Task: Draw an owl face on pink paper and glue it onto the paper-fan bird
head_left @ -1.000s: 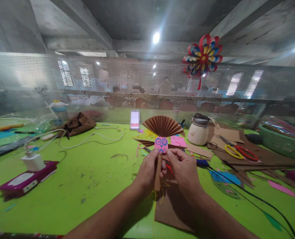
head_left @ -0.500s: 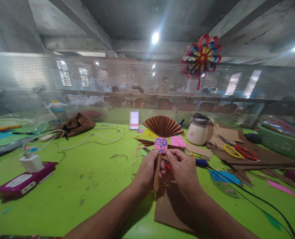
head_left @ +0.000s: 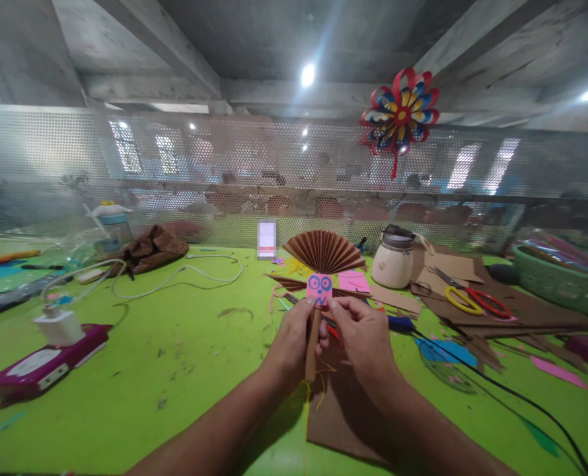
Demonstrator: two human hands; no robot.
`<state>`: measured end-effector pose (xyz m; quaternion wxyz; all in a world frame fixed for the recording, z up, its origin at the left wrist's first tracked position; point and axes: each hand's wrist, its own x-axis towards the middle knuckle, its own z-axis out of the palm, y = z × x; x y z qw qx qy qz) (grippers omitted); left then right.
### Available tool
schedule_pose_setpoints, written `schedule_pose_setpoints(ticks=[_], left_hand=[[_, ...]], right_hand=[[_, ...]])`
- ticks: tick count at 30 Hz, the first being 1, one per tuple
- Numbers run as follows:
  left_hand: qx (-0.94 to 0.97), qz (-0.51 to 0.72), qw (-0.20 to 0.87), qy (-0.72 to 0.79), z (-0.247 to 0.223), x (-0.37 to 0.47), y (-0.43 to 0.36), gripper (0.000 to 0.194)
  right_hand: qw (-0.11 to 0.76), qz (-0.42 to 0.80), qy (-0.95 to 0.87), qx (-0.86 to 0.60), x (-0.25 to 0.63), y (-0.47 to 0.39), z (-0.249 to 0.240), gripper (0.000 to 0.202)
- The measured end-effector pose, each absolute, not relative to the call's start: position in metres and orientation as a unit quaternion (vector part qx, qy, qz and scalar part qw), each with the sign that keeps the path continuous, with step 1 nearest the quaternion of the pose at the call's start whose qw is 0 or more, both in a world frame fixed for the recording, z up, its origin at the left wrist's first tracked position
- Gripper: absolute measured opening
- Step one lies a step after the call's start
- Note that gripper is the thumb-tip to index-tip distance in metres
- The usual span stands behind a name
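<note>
My left hand (head_left: 290, 338) is closed around a brown paper tube (head_left: 312, 354), with thumb near its top. At the tube's upper end sits a pink paper square (head_left: 320, 289) with a face drawn in blue. My right hand (head_left: 366, 336) pinches the lower right corner of that square. A brown pleated paper fan (head_left: 325, 252) spreads above it, and pleated brown strips stick out to both sides. Yellow thread (head_left: 318, 387) dangles around the tube's bottom end. The undersides of my fingers are partly hidden.
Scissors (head_left: 472, 301) lie on brown paper at right, beside a green basket (head_left: 551, 281). A white jar (head_left: 392, 264) stands behind my right hand. A blue-handled tool (head_left: 400, 323) trails a black cord. A purple power strip (head_left: 49, 367) with charger is at left; a phone (head_left: 267, 239) stands behind.
Both hands keep the same hold on the tube and pink square. The whole view has shifted very slightly; nothing else visibly moved.
</note>
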<state>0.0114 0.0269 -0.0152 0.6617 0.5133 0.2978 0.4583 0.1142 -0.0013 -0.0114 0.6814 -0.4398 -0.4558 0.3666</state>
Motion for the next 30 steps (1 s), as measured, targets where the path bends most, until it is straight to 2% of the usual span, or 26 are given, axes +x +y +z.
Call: schedule_pose_setpoints(ticks=[30], left_hand=[[0.513,0.451,0.672,0.287,-0.0156,0.0112,0.0275,0.042]], right_hand=[[0.673,0.373,-0.463,-0.441,0.1153,-0.0029,-0.0080,0.028]])
